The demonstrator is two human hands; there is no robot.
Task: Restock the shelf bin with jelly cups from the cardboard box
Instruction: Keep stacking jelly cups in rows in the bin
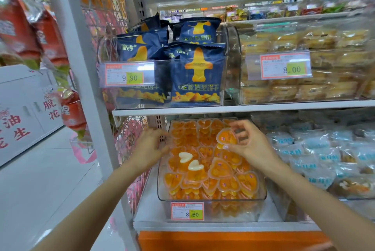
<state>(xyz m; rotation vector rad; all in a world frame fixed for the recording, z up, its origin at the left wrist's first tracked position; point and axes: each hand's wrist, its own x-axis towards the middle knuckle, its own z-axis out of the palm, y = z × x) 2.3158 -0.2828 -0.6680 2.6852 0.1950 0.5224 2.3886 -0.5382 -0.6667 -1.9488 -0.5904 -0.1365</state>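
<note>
The right hand (249, 147) pinches one jelly cup (227, 137) just above the back half of the shelf bin (162, 196). The left hand (150, 145) touches the bin's left wall, grip unclear. The cup is best laid flat, seal up, into a gap.

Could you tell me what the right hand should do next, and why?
Probably lower the cup into the bin and let go: the right hand pinches it just above the piled cups, with the left hand at the bin's left wall.
</note>
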